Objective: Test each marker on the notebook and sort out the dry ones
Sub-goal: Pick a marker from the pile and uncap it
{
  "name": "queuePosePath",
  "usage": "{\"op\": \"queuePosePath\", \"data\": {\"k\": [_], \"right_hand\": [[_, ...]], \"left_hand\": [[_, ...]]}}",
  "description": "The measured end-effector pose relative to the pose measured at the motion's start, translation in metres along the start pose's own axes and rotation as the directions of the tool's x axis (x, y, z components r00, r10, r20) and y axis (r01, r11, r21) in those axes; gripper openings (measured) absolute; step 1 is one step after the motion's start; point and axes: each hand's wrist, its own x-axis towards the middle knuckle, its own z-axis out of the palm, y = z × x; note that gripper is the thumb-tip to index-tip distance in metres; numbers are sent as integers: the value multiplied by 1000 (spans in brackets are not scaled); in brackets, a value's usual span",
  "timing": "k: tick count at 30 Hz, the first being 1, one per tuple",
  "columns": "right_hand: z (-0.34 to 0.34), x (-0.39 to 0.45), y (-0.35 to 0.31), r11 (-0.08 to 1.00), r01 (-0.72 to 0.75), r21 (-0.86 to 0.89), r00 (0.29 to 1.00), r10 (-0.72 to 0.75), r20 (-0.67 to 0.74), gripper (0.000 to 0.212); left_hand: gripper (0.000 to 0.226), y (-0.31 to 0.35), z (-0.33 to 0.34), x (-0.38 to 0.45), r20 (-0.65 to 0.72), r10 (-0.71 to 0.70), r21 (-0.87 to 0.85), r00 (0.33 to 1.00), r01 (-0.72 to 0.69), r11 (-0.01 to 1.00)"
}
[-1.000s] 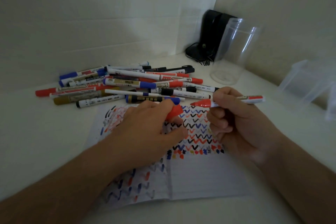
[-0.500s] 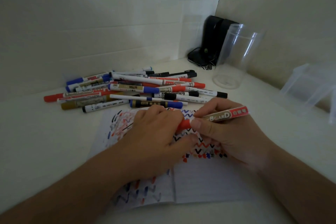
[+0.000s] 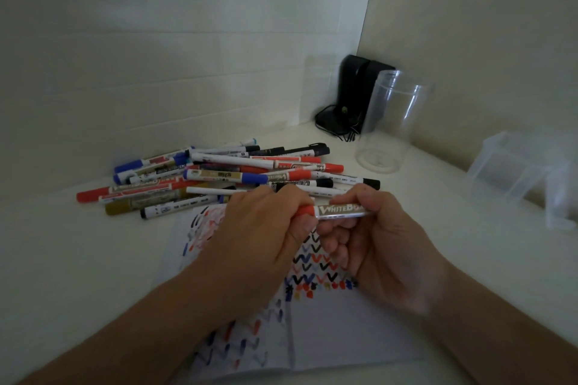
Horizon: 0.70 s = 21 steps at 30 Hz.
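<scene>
Both hands hold one red whiteboard marker (image 3: 341,211) level above the open notebook (image 3: 344,331). My left hand (image 3: 259,237) is closed around its red cap end. My right hand (image 3: 378,241) grips the labelled barrel, where "WHITEBOA" can be read. The cap sits against the barrel. The notebook pages carry rows of red, blue and black zigzag test marks, partly hidden under my hands. Behind them lies a pile of markers (image 3: 219,178) with red, blue, black and gold caps.
A tall clear plastic jar (image 3: 391,122) stands at the back right, in front of a black device (image 3: 353,94) with cables in the wall corner. Clear plastic containers (image 3: 513,166) sit at the far right. White walls close off the back and right.
One second ago the marker was uncapped, the red cap in my left hand and the tip bare. The hands came together, and the cap now sits on the marker, raised slightly above the page.
</scene>
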Motion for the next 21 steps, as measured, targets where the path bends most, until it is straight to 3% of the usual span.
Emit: {"op": "queuePosePath", "data": {"k": [8,11,14,17,21], "right_hand": [[-1,-4,0,996,-54,69,998,55,-5,42],[0,-6,-1,999,-35,40,999,33,28,35],[-3,-4,-3,993,67,-92,997,-64,36,27],[-16,-3,-14,942,216,-255,971,-234,-43,7],[-34,-6,-24,729,306,-612,914,-406,-26,5]], "left_hand": [[33,5,1,1,-111,115,115,987,-102,988],[31,1,0,-1,-74,99,82,992,-93,992],[23,-3,-7,0,1,8,-34,1000,-8,999],[24,-8,-13,5,-18,10,-32,1000,-10,999],[29,-8,-19,7,-67,87,6,994,-87,996]]}}
